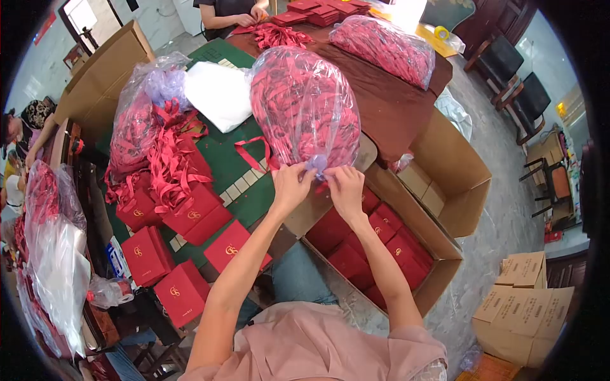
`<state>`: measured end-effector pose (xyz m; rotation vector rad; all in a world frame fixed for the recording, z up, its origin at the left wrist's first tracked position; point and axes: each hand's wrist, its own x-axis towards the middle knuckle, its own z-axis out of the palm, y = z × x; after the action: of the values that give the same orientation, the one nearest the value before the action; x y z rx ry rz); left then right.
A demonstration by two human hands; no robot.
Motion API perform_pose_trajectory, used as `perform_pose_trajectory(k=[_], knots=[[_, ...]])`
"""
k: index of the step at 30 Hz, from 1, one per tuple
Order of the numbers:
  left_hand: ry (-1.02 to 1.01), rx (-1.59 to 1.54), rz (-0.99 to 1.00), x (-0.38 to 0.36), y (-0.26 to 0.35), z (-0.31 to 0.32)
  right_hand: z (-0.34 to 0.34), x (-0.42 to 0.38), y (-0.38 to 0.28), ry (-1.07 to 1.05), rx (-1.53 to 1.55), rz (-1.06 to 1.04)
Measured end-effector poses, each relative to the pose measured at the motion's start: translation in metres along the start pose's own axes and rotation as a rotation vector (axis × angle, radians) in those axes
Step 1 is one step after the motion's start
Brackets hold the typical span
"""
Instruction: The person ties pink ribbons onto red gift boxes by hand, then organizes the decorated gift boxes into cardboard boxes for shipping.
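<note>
A big clear plastic bag [305,101] stuffed with red ribbon pieces lies on the table in front of me. Its gathered neck [316,164] looks lilac and bunched into a knot. My left hand [292,189] pinches the neck from the left side. From the right, my right hand [345,190] pinches it too, fingertips close to the left ones. What exactly lies between the fingertips is partly hidden. A loop of red ribbon [249,155] lies beside the bag. Below my right forearm, an open cardboard box [445,270] holds dark red boxes [387,238].
Red gift boxes [145,254] with gold lettering and loose red ribbons [175,168] cover the left of the green tabletop [219,162]. A white plastic sheet [219,95] lies behind. Another filled bag [384,47] rests at the back; a person [232,16] works there.
</note>
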<state>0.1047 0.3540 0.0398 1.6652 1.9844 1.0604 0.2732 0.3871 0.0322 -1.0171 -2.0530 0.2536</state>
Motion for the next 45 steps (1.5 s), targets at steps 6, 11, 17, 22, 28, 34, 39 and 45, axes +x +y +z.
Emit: perform_pose_trajectory(k=[6,11,17,22,28,34,39,45], knots=[[-0.089,-0.084,-0.050,0.008,-0.004,0.008,0.008,-0.006,0.023,-0.045,0.115,0.109],[-0.097,-0.179,-0.113,0.008,-0.005,0.004,0.004,-0.013,0.022,0.012,0.275,0.172],[-0.048,-0.195,-0.119,0.007,-0.004,0.008,-0.026,-0.005,-0.006,0.140,0.299,0.094],[-0.091,-0.137,-0.135,0.009,-0.003,0.005,-0.018,0.006,-0.009,0.046,0.020,-0.076],[-0.113,-0.138,-0.148,0.011,-0.004,0.002,0.000,0.009,-0.008,0.032,-0.036,-0.101],[-0.128,-0.161,-0.142,0.012,-0.012,0.007,0.018,0.008,-0.002,0.048,0.008,-0.074],[0.099,-0.131,0.067,-0.009,0.002,0.009,0.016,0.007,0.004,0.053,0.040,-0.054],[0.283,0.091,0.518,-0.035,0.023,0.009,0.004,0.005,0.002,-0.006,0.089,-0.053]])
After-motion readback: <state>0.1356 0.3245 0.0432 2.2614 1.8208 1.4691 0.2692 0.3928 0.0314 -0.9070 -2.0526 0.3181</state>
